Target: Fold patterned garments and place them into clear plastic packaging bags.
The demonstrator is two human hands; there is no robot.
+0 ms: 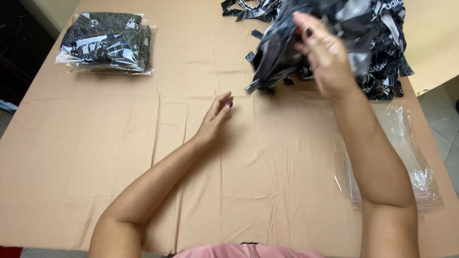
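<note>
Two hands over tan surface point(119, 157), right hand point(327, 57) fingers gripping black-and-white garment point(282, 52), left hand point(216, 117) fingers open, resting below it, clear bags point(406, 157) beside right forearm.

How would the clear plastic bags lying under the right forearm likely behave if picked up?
The clear plastic bags look thin and wrinkled, so probably floppy and light. Their glossy sheen suggests they are slippery and may slide apart on the tan cloth.
</note>
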